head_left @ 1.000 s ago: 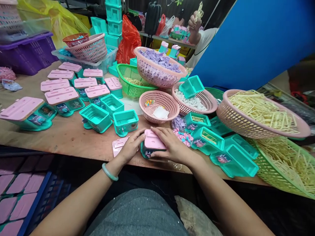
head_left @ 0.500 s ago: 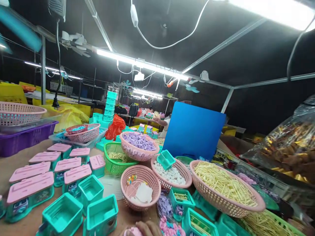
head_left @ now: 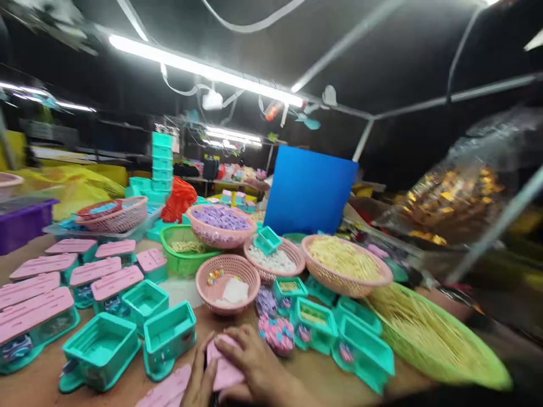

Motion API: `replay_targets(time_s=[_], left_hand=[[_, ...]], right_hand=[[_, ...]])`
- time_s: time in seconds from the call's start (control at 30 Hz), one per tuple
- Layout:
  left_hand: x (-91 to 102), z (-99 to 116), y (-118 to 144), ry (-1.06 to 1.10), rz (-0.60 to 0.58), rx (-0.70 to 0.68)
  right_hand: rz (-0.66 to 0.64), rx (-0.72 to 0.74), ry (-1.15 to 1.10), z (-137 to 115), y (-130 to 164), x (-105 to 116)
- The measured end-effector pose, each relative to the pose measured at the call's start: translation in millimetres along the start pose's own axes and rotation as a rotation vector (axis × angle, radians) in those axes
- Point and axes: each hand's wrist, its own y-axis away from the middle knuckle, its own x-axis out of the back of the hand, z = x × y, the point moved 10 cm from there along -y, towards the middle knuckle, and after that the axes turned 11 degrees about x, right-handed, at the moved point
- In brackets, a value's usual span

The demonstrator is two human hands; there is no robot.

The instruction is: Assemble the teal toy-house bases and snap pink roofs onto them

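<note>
At the bottom edge of the head view, my left hand point(head_left: 199, 381) and my right hand point(head_left: 257, 364) close together on a small toy box with a pink lid point(head_left: 224, 370). The lid shows between my fingers; the teal body under it is hidden. A loose pink lid point(head_left: 163, 390) lies on the wooden table just left of my left hand. Open teal boxes point(head_left: 167, 336) stand close behind my left hand. A pile of small pink and blue parts point(head_left: 275, 333) lies just behind my right hand.
Rows of pink-lidded teal boxes point(head_left: 38, 311) fill the left. Pink baskets point(head_left: 229, 277) hold small parts, purple pieces point(head_left: 220, 217) and yellow strips point(head_left: 343, 260). A green basket point(head_left: 428, 333) of yellow strips sits right. A blue board point(head_left: 309, 189) stands behind.
The camera swung up from the table toward the ceiling lights, then dipped a little. My hands left view and now show again at the bottom, still on the pink-lidded box.
</note>
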Motion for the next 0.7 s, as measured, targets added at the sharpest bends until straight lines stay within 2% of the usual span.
replay_targets(time_s=[0.13, 0.3, 0.4, 0.47, 0.53, 0.57, 0.63, 0.7], left_hand=[[2.6, -3, -1, -0.069, -0.001, -0.112], [4.4, -4, -5, -0.129, 0.019, -0.197], [12.0, 15, -6, -0.173, 0.071, -0.252], [17.6, 49, -12, -0.201, 0.111, -0.321], [15.5, 102, -24, -0.241, 0.136, -0.412], [5.8, 133, -33, -0.258, 0.105, -0.464], [-31.8, 199, -52, -0.28, -0.032, -0.585], [-78.0, 257, -78, -0.233, -0.125, -0.659]], right_hand=[[-0.085, -0.178, -0.015, 6, 1, 9], [-0.056, -0.257, -0.119, 12, 2, 2], [-0.025, -0.253, -0.143, 10, -1, 15], [0.03, -0.204, -0.128, 8, -3, 45], [0.12, -0.158, -0.104, 15, -1, 93], [0.174, -0.168, -0.088, 27, 5, 121], [0.262, -0.295, -0.047, 70, 28, 180], [0.239, -0.544, 0.054, 131, 68, 228]])
